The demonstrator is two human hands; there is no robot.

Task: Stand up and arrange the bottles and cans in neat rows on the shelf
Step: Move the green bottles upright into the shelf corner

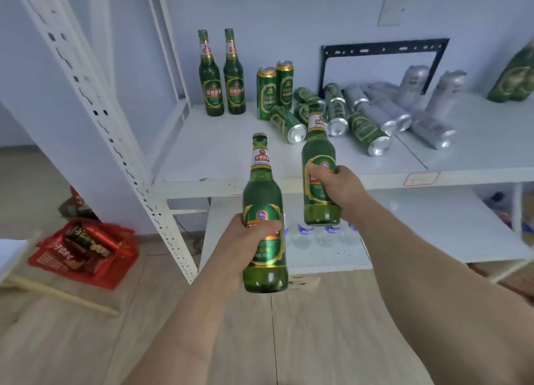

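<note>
Left hand point(248, 240) wraps one upright green bottle point(264, 225); right hand point(336, 186) wraps a second bottle point(319, 176), both off the near shelf point(202, 153) edge. Best set upright beside the two standing bottles point(222, 75) far left, labels forward. Bottles capped, contents unclear. Green cans point(289, 124) and silver cans point(404, 115) mostly lie toppled.

One head-worn view — looking forward and down, near the white shelf point(219, 153) front.
</note>
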